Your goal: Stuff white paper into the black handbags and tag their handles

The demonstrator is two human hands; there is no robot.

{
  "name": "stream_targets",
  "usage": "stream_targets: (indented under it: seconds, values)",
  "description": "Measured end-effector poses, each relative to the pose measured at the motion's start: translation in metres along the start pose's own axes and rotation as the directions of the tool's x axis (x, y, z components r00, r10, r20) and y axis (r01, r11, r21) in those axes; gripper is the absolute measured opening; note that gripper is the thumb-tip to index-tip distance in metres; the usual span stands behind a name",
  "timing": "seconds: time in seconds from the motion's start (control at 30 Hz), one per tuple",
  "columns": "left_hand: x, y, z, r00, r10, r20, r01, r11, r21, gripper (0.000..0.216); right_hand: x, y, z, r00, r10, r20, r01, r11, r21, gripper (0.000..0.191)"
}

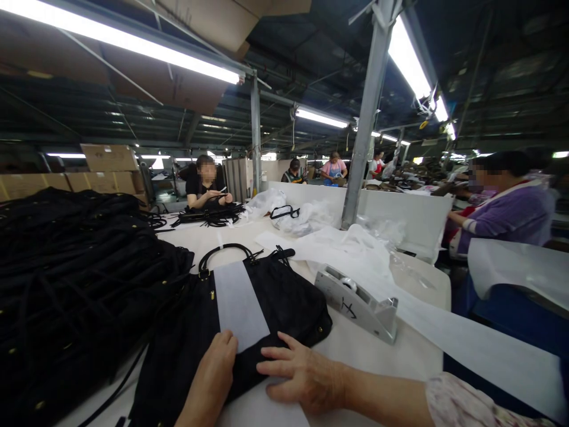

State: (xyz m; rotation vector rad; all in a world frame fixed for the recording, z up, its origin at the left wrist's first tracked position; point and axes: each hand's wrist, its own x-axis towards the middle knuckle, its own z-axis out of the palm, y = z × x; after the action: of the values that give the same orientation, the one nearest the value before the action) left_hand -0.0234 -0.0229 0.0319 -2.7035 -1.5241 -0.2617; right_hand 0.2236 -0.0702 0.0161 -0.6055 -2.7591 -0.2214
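Observation:
A black handbag (271, 299) lies flat on the white table (377, 356) in front of me, handles pointing away. A white paper strip (237, 302) runs down its middle. My left hand (212, 382) rests on the bag's near edge at the strip's lower end, fingers bent and close together. My right hand (302, 373) lies flat beside it with fingers spread, pressing on the bag and the white paper below it.
A big heap of black bags (66, 279) fills the left. A grey tape dispenser (358, 302) stands right of the bag, with white sheets (351, 249) and plastic wrap behind it. A steel post (367, 118) rises beyond. Other people work at tables further back and on the right.

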Motion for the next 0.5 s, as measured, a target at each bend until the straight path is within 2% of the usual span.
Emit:
stream_targets:
  seconds: [0.1,0.23,0.4,0.5]
  values:
    - [-0.007,0.004,0.000,0.999,0.052,-0.009,-0.052,0.999,0.002,0.046,-0.002,0.003,0.004,0.998,0.018,0.052,-0.026,0.987,0.157,0.024]
    - [-0.014,0.006,0.002,0.995,0.105,-0.002,-0.105,0.994,0.005,0.041,-0.003,0.004,0.011,0.998,0.035,0.043,-0.047,0.949,0.311,0.031]
    - [-0.013,0.006,-0.002,0.999,0.025,0.020,-0.026,0.999,0.040,0.042,-0.005,0.005,0.012,1.000,0.015,0.008,-0.017,0.958,0.286,0.024]
    - [-0.013,0.007,-0.006,0.998,0.040,0.043,-0.043,0.998,0.054,0.042,-0.006,0.005,0.011,1.000,0.019,0.002,-0.019,0.967,0.252,0.022]
